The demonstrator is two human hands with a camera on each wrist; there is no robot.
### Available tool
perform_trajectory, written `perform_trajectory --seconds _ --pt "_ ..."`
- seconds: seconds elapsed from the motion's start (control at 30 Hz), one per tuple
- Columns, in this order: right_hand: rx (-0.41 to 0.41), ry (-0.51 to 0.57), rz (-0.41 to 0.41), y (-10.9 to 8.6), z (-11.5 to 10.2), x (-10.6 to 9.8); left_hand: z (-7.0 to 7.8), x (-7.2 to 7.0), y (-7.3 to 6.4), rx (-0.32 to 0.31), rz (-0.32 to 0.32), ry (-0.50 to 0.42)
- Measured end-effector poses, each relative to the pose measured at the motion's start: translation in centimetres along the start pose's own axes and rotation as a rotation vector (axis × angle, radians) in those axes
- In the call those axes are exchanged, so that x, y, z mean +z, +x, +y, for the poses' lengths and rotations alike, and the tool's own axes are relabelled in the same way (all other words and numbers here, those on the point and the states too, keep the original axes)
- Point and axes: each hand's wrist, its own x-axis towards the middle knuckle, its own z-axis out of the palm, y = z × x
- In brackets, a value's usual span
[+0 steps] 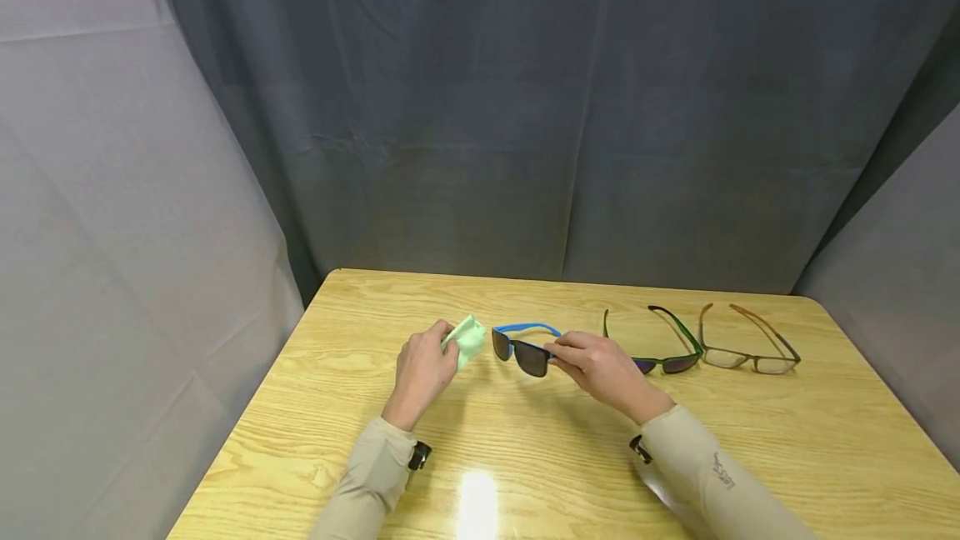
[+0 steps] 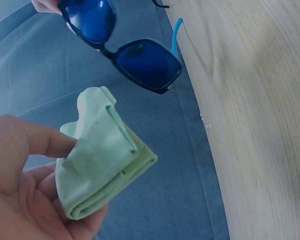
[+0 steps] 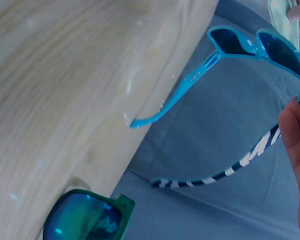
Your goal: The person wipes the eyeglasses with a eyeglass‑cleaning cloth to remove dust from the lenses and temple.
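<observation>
My left hand [image 1: 426, 369] pinches a folded pale green cloth [image 1: 468, 342] between thumb and fingers; its layered folds show in the left wrist view. To its right, my right hand [image 1: 603, 367] grips dark-lensed sunglasses [image 1: 531, 359] at one end of the front frame, near the hinge. They are held above the table with the arms unfolded. Blue covers the inner frame and one arm, while the other arm [image 3: 230, 171] has black and white stripes in the right wrist view. A small gap separates cloth and lenses.
Green-framed sunglasses [image 1: 680, 363] lie on the wooden table [image 1: 337, 407] beyond my right hand, which partly hides them. Farther right rest clear-lensed glasses [image 1: 772, 365] with brown arms, opened out. A dark grey curtain [image 1: 450, 123] hangs behind the table, with pale cloth walls at both sides.
</observation>
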Motion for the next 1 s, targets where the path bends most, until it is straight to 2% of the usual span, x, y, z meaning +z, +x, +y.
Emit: perform_trajectory --seconds 0.3,0.6,0.73,0.9,1.0 --pt "0.054 0.041 0.058 -0.2 0.4 -1.7 0.1 -0.1 0.1 0.006 0.03 0.004" --pt "0.213 0.146 0.142 -1.7 1.0 -3.2 0.3 0.0 0.3 0.0 0.1 -0.012" --pt "0.273 0.21 0.167 -2.3 1.3 -3.9 0.7 0.0 0.4 0.001 0.11 -0.027" --pt "0.383 0.299 0.178 -2.6 1.0 -5.1 1.5 0.2 0.5 0.01 0.128 -0.046" --pt "0.411 0.351 0.202 -2.5 0.5 -5.8 1.9 0.4 0.5 0.014 0.141 -0.062"
